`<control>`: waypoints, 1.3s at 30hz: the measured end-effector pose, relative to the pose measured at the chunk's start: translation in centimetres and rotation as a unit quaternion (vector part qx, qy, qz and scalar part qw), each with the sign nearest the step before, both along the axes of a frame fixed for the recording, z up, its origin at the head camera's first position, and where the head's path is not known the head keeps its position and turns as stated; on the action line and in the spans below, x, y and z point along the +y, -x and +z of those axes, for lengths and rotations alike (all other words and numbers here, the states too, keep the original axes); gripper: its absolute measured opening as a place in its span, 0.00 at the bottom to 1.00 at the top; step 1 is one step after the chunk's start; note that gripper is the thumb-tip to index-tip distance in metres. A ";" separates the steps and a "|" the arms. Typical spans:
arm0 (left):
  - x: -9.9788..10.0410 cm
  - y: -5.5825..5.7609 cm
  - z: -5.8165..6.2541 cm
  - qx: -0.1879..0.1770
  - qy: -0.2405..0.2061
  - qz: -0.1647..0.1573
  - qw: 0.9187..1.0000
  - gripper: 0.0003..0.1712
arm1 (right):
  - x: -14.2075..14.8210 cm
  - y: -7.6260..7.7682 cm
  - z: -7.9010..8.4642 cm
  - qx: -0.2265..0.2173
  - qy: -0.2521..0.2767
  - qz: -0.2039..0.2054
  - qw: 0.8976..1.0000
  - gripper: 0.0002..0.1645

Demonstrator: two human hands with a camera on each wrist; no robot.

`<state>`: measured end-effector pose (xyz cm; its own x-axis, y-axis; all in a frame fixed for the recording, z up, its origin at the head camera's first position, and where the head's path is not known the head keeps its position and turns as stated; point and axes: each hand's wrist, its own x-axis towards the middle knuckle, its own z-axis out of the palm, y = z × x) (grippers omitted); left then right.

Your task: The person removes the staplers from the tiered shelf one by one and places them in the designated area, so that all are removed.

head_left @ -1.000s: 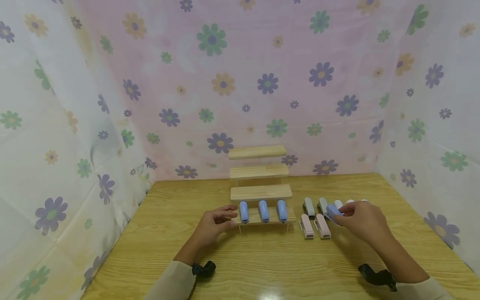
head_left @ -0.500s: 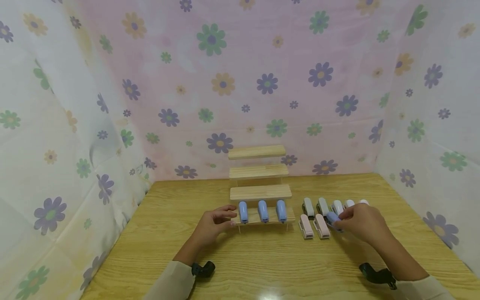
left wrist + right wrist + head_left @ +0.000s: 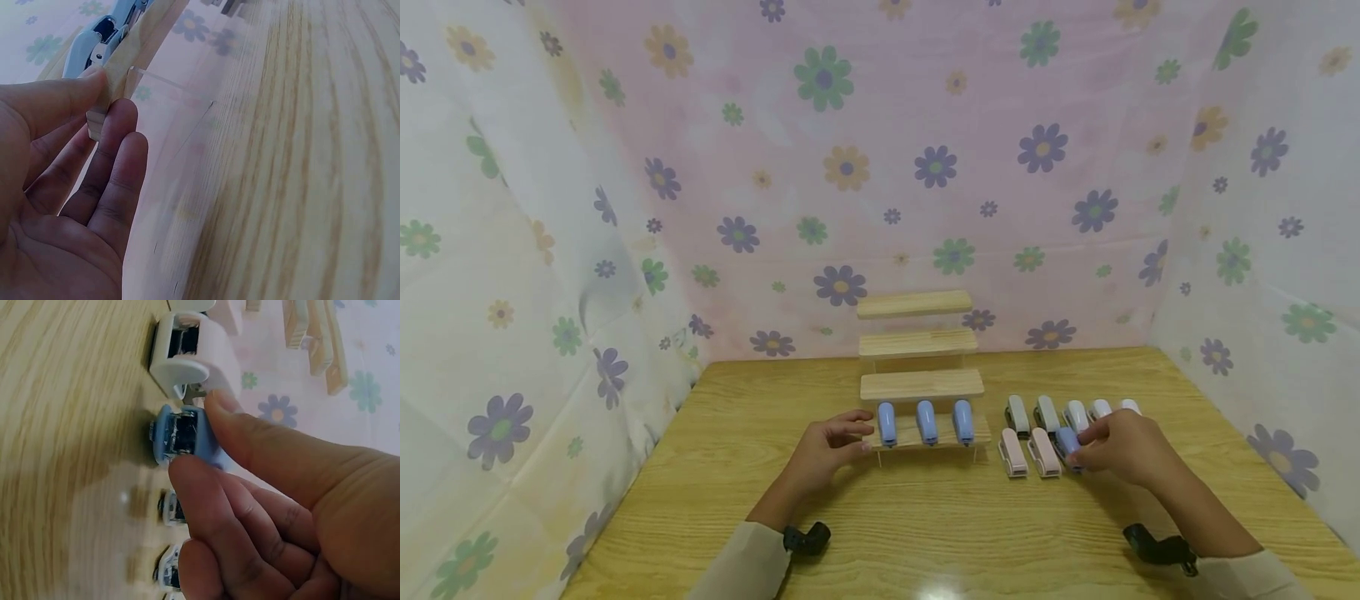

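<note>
The right hand [image 3: 1120, 450] pinches a blue stapler [image 3: 1067, 440] between thumb and forefinger, their tips clamped on its rear end, as the right wrist view shows [image 3: 181, 434]. The stapler sits on the table [image 3: 925, 525], to the right of the wooden tiered stand [image 3: 919, 375], third in the front row beside two pink staplers [image 3: 1028, 452]. Whether it rests fully on the wood or is a shade lifted cannot be told. To do this step well, the pinch likely wants to stay square on the stapler's sides so the body stays level and in line with its pink neighbours, without nudging them. Behind it, further from the person, runs a row of grey and white staplers [image 3: 1060, 411], close enough that the knuckles could brush them. The left hand [image 3: 827, 450] holds the left end of the stand's lowest shelf [image 3: 115, 81], fingers slightly apart and loosely bent, thumb above and fingertips below the board. Three blue staplers [image 3: 925, 422] stand on that shelf; the three upper shelves are bare. A flowered cloth backdrop [image 3: 880, 167] hangs behind the stand.
</note>
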<state>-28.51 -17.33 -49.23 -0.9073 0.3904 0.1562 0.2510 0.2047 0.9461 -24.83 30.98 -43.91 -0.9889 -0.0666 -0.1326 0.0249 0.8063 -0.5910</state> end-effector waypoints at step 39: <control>-0.1 -0.1 -0.1 0.005 0.008 -0.003 1.000 0.17 | -0.1 -0.1 0.7 0.005 -0.005 0.006 1.000 0.32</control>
<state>-28.43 -17.41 -49.37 -0.9034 0.3985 0.1580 0.2611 0.2191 0.9401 -24.69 30.83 -43.17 -0.9893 -0.0779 -0.1233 0.0087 0.8121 -0.5835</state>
